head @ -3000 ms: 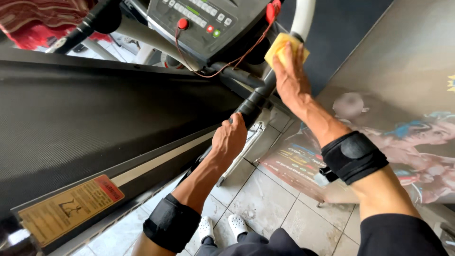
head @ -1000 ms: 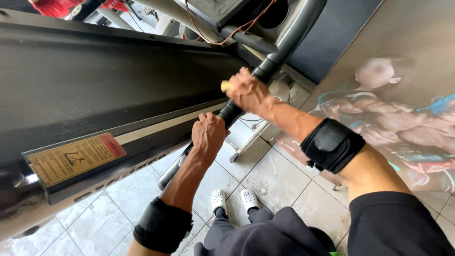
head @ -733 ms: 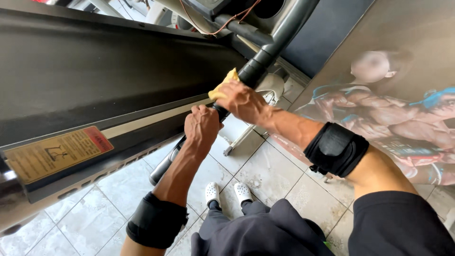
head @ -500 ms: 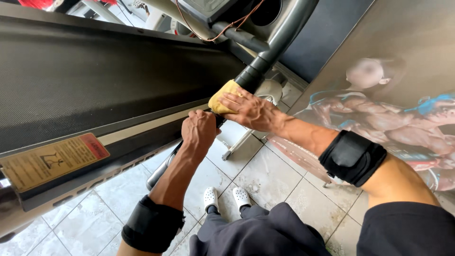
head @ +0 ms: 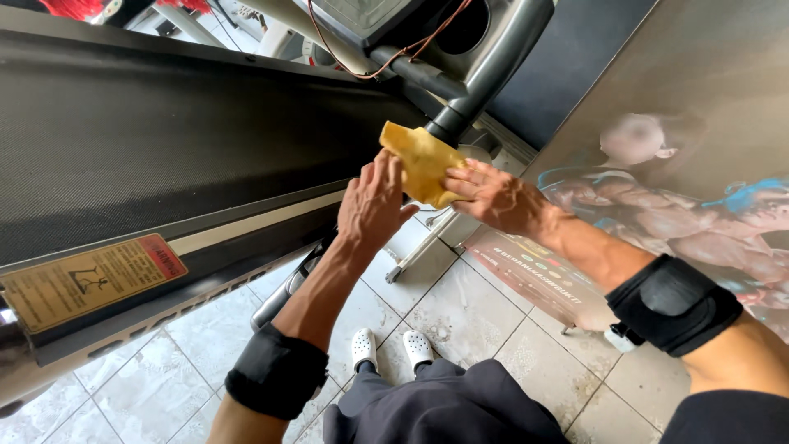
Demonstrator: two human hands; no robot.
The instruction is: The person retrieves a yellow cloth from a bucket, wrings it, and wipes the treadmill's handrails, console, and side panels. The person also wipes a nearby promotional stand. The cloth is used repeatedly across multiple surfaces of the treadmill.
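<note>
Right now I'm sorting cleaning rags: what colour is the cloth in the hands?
Yellow: the cloth, seen in the head view.

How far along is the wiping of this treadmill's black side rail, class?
Done: cannot tell; no cleaned patch shows. In hand: right hand holds yellow folded cloth against the black tubular rail, left hand beside it. Left, probably: the rail's lower grey stretch.
</note>
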